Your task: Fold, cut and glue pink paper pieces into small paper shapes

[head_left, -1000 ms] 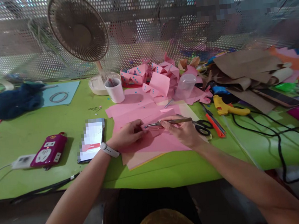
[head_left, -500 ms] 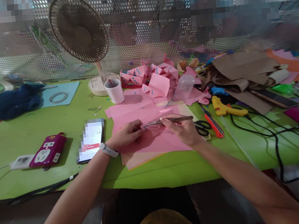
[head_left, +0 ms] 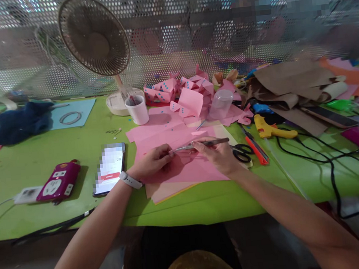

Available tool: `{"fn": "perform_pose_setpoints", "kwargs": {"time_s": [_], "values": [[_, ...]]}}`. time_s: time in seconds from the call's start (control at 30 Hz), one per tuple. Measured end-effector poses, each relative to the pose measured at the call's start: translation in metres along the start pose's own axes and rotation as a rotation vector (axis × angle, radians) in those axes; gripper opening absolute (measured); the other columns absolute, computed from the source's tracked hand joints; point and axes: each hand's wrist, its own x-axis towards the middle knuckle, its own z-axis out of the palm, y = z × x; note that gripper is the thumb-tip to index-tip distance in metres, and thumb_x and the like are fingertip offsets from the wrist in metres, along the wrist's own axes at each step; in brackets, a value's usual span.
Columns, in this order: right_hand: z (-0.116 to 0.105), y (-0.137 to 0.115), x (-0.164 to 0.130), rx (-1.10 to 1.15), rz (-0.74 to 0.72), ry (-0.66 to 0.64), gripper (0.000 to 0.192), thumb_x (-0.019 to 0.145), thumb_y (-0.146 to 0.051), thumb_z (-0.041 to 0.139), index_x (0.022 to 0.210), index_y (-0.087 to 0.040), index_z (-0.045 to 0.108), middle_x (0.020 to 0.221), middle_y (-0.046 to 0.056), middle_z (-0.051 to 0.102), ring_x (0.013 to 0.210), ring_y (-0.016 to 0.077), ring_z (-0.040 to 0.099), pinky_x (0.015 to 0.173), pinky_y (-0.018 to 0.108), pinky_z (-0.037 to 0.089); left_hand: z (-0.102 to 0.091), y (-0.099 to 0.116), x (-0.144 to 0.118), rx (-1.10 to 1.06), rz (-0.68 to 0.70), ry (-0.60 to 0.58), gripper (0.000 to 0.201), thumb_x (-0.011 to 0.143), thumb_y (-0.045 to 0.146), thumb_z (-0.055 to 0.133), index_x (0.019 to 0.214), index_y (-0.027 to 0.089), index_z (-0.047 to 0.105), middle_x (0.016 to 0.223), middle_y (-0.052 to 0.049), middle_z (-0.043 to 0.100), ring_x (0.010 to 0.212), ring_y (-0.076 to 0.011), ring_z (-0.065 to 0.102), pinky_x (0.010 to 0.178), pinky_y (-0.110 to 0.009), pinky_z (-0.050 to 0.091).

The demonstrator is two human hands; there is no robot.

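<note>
Over the stacked pink paper sheets (head_left: 177, 175), my left hand (head_left: 153, 161) is closed in a pinch, thumb against fingers. Whatever sits in that pinch is too small to make out. My right hand (head_left: 218, 154) is closed around slim metal tweezers (head_left: 212, 142), held almost level. Their tip points left and reaches the left fingertips. Behind my hands lies a heap of folded pink paper pieces (head_left: 192, 101), several bearing small blue dots. Black-handled scissors (head_left: 242, 153) rest just right of my right hand, partly hidden by it.
A phone (head_left: 109, 171) and a purple power socket block (head_left: 59, 182) lie to the left. A fan (head_left: 95, 37) and a white cup (head_left: 137, 111) stand behind. On the right are a red cutter (head_left: 257, 150), a yellow glue gun (head_left: 272, 129), black cables and brown paper (head_left: 288, 81).
The tweezers and my right hand have shifted very slightly left, toward the left fingertips. A blue dot seen at the tweezers' tip before is no longer distinct. My left hand stays in place.
</note>
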Motion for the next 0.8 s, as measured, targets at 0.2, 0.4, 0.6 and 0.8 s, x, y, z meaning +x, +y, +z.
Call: {"fn": "perform_pose_setpoints", "kwargs": {"time_s": [0.2, 0.4, 0.6, 0.8], "values": [[0.0003, 0.0044, 0.0002, 0.085, 0.030, -0.005, 0.021, 0.078, -0.040, 0.072, 0.084, -0.020, 0.075, 0.078, 0.003, 0.071, 0.073, 0.0159, 0.065, 0.067, 0.029, 0.054, 0.0001, -0.0032, -0.0001, -0.011, -0.016, -0.029, 0.025, 0.093, 0.042, 0.049, 0.089, 0.018, 0.053, 0.065, 0.002, 0.057, 0.057, -0.0124, 0.055, 0.053, -0.025, 0.043], [0.0010, 0.0061, -0.0002, 0.112, 0.067, -0.050, 0.025, 0.078, -0.041, 0.071, 0.086, -0.018, 0.075, 0.077, 0.004, 0.070, 0.072, 0.0160, 0.065, 0.065, 0.028, 0.054, 0.0003, -0.0050, -0.0001, 0.000, -0.022, -0.034, 0.027, 0.093, 0.045, 0.048, 0.091, 0.018, 0.053, 0.065, 0.002, 0.058, 0.057, -0.0125, 0.055, 0.053, -0.025, 0.042], [0.0016, 0.0067, -0.0002, 0.092, 0.055, -0.044, 0.025, 0.078, -0.041, 0.071, 0.088, -0.019, 0.075, 0.075, 0.003, 0.069, 0.070, 0.0152, 0.064, 0.064, 0.027, 0.054, -0.0008, 0.0004, -0.0005, 0.078, 0.016, -0.016, 0.030, 0.093, 0.047, 0.048, 0.089, 0.018, 0.055, 0.067, 0.001, 0.058, 0.060, -0.0131, 0.055, 0.056, -0.025, 0.042], [0.0028, 0.0055, -0.0005, 0.112, 0.072, -0.069, 0.026, 0.078, -0.042, 0.071, 0.087, -0.018, 0.075, 0.078, 0.004, 0.071, 0.073, 0.0158, 0.065, 0.065, 0.028, 0.054, -0.0009, 0.0048, -0.0013, 0.074, 0.010, -0.031, 0.029, 0.093, 0.045, 0.047, 0.090, 0.017, 0.055, 0.069, 0.000, 0.060, 0.062, -0.0135, 0.055, 0.058, -0.026, 0.042]]}}
